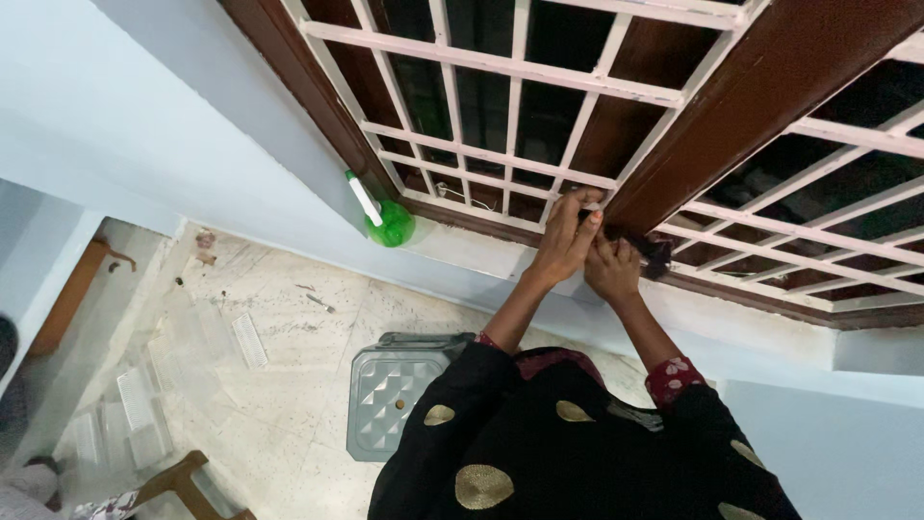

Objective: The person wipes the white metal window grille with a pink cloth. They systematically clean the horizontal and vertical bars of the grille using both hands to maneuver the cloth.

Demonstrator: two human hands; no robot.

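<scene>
A dark cloth (656, 252) is bunched against the foot of the brown wooden window post (693, 135), right where it meets the sill (462, 241). As far as I can judge, the wiping is mid-way: the cloth sits low on the frame, and nothing shows which parts are already clean. The right hand (613, 270) is closed around the cloth, pressing it to the wood. The left hand (568, 236) reaches up beside it, fingers curled on the white grille (500, 154) (apparently gripping a bar). Both forearms stretch upward together. A green spray bottle (385, 220) lies on the sill, well apart.
</scene>
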